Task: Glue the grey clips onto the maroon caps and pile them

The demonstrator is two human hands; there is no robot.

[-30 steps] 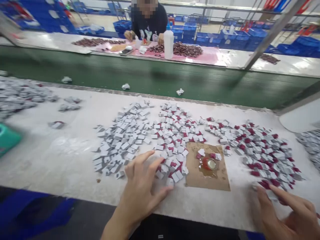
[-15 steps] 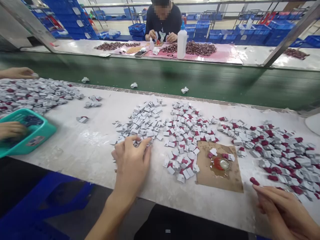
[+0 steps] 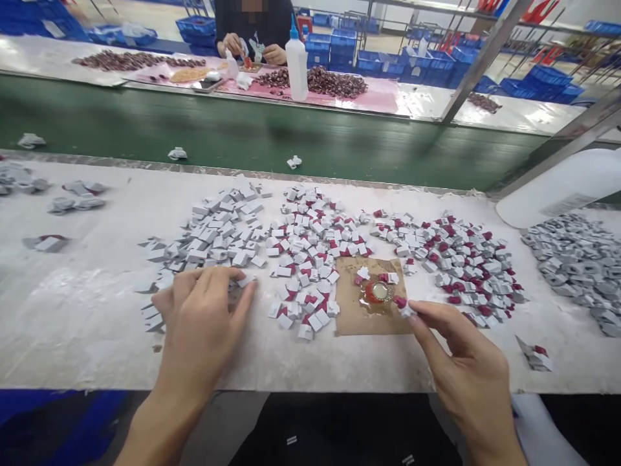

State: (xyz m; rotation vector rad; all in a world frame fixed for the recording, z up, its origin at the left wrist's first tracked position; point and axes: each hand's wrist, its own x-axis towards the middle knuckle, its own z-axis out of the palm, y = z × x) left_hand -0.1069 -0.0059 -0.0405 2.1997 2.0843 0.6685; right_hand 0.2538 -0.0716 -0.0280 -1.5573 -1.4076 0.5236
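Note:
My left hand (image 3: 201, 317) is at the front of a pile of plain grey-white pieces (image 3: 213, 226). Its thumb and forefinger close on a small grey-white piece (image 3: 246, 281); the other fingers hide pieces beneath. At the cardboard's right edge, my right hand (image 3: 463, 362) pinches a small grey and maroon piece (image 3: 403, 307) between thumb and forefinger. The brown cardboard (image 3: 352, 317) bears a wet, amber puddle with a round cap-like thing (image 3: 380, 292) in it. Two grey and maroon pieces lie by the puddle.
Grey and maroon pieces (image 3: 310, 259) lie in a heap left of the cardboard, with another heap (image 3: 466, 259) to its right. A white bottle (image 3: 557, 188) leans at the far right beside grey parts (image 3: 577, 265). Beyond the green belt (image 3: 233, 129) a person (image 3: 257, 39) works.
My right hand has come in from the right to the cardboard with the grey and maroon piece. A grey-white piece now shows in my left hand's fingertips. The view has swung right.

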